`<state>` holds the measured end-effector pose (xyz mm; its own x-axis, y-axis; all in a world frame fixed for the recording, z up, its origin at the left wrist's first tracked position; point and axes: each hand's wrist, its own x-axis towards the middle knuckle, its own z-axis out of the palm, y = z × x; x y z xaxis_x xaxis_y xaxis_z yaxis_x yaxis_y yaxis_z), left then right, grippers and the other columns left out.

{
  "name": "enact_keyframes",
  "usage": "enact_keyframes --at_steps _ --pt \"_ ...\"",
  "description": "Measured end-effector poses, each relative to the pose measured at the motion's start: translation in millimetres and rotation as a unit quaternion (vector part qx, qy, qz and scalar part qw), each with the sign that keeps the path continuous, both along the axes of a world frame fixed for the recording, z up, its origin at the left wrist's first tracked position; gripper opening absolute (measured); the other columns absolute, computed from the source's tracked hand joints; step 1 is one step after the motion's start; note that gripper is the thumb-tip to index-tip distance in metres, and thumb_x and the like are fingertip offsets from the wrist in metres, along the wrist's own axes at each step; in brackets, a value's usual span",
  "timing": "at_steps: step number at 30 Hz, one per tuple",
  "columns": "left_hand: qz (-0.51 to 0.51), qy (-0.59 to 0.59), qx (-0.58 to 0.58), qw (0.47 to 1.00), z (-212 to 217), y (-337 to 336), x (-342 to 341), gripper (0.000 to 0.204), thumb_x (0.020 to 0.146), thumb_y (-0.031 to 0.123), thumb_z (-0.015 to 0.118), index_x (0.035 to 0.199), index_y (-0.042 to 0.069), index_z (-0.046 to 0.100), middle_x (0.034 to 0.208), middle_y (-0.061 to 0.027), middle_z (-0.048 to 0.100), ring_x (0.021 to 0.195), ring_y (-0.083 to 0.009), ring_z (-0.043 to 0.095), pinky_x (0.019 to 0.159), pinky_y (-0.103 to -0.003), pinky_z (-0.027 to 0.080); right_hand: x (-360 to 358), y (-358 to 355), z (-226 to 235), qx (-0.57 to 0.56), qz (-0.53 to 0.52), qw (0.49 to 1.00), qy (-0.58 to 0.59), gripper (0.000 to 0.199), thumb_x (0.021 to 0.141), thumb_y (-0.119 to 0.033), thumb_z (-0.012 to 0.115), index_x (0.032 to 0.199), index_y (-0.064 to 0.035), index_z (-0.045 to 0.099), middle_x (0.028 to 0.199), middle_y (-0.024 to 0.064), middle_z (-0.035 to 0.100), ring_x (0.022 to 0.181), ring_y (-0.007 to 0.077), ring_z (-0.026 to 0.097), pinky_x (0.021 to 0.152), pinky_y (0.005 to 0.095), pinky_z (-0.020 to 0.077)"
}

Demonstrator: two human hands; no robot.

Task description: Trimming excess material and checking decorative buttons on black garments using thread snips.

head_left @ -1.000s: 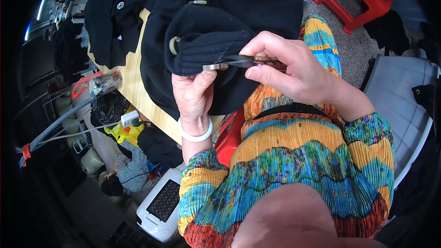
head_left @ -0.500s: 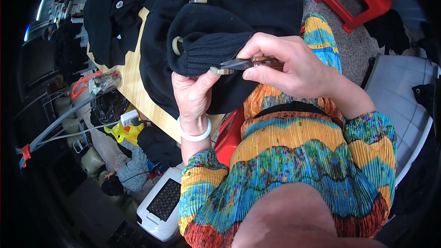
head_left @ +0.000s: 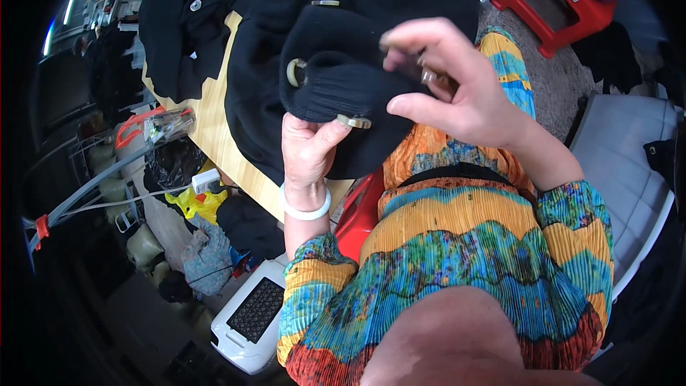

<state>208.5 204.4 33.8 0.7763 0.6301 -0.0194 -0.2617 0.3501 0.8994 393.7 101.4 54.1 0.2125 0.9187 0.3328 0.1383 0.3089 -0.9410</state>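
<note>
A black knitted cardigan (head_left: 357, 36) with large pale-and-brown buttons lies over the table's near part, its ribbed edge folded toward me. My left hand (head_left: 309, 146) pinches that edge, the thumb by a button (head_left: 354, 122) that stands out from the ribbing. Another button (head_left: 295, 72) sits further up the fold. Above the garment, apart from it, my right hand (head_left: 457, 86) is raised with thumb and forefinger spread. Tucked in its curled fingers are small thread snips (head_left: 431, 77); only a brownish part shows, and their blades are hidden or blurred.
A second black buttoned garment (head_left: 189, 28) covers the far left of the wooden table (head_left: 207, 118). To the right are a red plastic stool (head_left: 525, 11) and a grey plastic surface (head_left: 618, 164). On the lower left stand a white-and-black container (head_left: 250, 314) and a yellow bag (head_left: 196, 204).
My right hand has lifted away from the button, up and to the right, its thumb and forefinger opening while the snips turned into the palm. My left hand keeps its pinch, shifted slightly right.
</note>
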Motion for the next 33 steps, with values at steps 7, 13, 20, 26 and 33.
enact_keyframes --at_steps 7,13,20,26,33 --pt "0.196 0.120 0.066 0.971 38.0 13.2 -109.5 0.063 0.058 0.012 0.054 0.115 -0.011 0.041 0.107 -0.0213 0.054 0.095 -0.0274 0.056 0.087 -0.034 0.044 35.4 24.3 -29.3 -0.079 -0.096 0.990 0.059 0.014 0.083 -0.013 0.055 0.090 -0.0010 0.057 0.064 -0.0007 0.054 0.058 0.0029 0.050 0.054 0.0181 0.0397" --pt "0.289 0.061 -0.009 0.955 44.1 19.6 -199.3 0.047 0.067 0.009 0.049 0.111 -0.005 0.045 0.109 -0.0169 0.052 0.101 -0.0266 0.052 0.095 -0.037 0.035 92.3 60.8 -52.8 -0.082 -0.181 0.976 -0.089 0.022 0.083 -0.023 0.055 0.090 -0.0026 0.059 0.066 0.0033 0.057 0.063 0.0081 0.053 0.060 0.0227 0.0422" --pt "0.161 0.642 0.331 0.673 -1.9 29.8 -193.4 0.016 0.077 0.008 0.052 0.090 -0.002 0.053 0.082 -0.0128 0.057 0.077 -0.0200 0.054 0.072 -0.028 0.042 51.6 119.4 -14.8 -0.110 -0.147 0.923 -0.338 0.043 0.077 -0.046 0.054 0.088 -0.0050 0.059 0.079 0.0132 0.062 0.079 0.0294 0.060 0.071 0.0372 0.0464" --pt "0.247 0.485 0.509 0.667 31.9 45.5 -113.5 0.032 0.077 0.008 0.058 0.107 0.000 0.049 0.107 -0.0182 0.052 0.104 -0.0305 0.049 0.088 -0.035 0.038 34.3 112.3 -33.8 -0.086 -0.025 0.910 -0.405 0.027 0.071 -0.023 0.063 0.087 -0.0035 0.056 0.080 0.0128 0.059 0.075 0.0288 0.058 0.066 0.0380 0.0457" --pt "0.115 0.306 0.640 0.695 38.2 116.4 18.4 0.038 0.076 0.008 0.056 0.112 0.000 0.046 0.113 -0.0198 0.048 0.108 -0.0337 0.045 0.092 -0.035 0.036 15.6 41.3 -17.6 -0.014 0.038 0.935 -0.353 0.021 0.069 -0.007 0.062 0.084 -0.0051 0.048 0.078 0.0094 0.051 0.066 0.0284 0.055 0.057 0.0350 0.0453"
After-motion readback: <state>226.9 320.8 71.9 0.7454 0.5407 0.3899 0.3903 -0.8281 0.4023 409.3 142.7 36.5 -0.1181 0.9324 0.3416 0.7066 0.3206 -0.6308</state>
